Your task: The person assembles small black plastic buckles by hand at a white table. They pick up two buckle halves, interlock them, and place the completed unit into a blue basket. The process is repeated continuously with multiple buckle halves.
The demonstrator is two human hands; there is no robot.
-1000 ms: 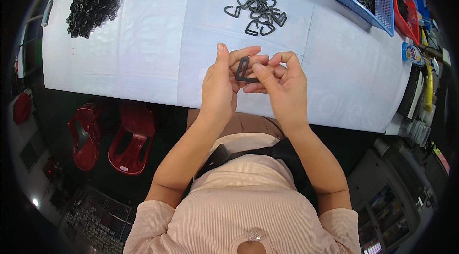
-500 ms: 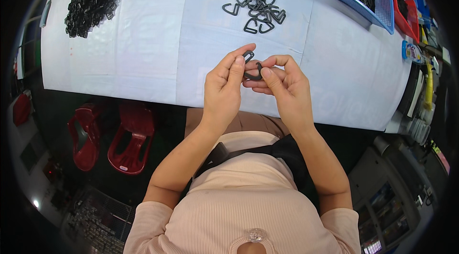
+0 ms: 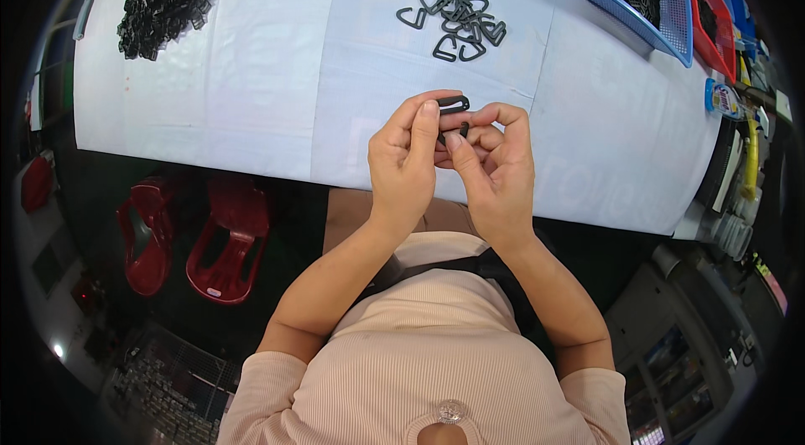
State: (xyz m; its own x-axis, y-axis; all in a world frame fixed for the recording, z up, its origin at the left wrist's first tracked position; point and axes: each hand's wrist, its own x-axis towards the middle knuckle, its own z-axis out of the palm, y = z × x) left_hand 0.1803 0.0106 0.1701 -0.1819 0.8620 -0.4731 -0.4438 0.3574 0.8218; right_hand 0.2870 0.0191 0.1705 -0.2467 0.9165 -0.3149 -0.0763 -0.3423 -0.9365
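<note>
Over the near edge of the white-covered table (image 3: 251, 110), my two hands meet with fingertips almost touching. Between thumb and fingers, my left hand (image 3: 401, 150) pinches a small black slotted plastic loop (image 3: 454, 105), its slot facing up. My right hand (image 3: 503, 173) grips a black open D-shaped hook (image 3: 464, 130), mostly hidden behind the thumb and fingers. The two parts are close but appear apart. Beyond the hands lies a loose heap of similar black D-shaped hooks (image 3: 457, 16). A larger heap of small black loops (image 3: 172, 1) is at the far left.
At the far right stand a blue plastic basket (image 3: 676, 19) holding black parts and a red basket (image 3: 726, 47). A small tub with a blue label (image 3: 723, 99) sits by the right edge. Red plastic chairs (image 3: 231, 248) stand below the table at left.
The slotted loop has turned from upright to nearly level in my left hand. My right fingers have closed further over the hook, hiding more of it. The view has shifted slightly.
</note>
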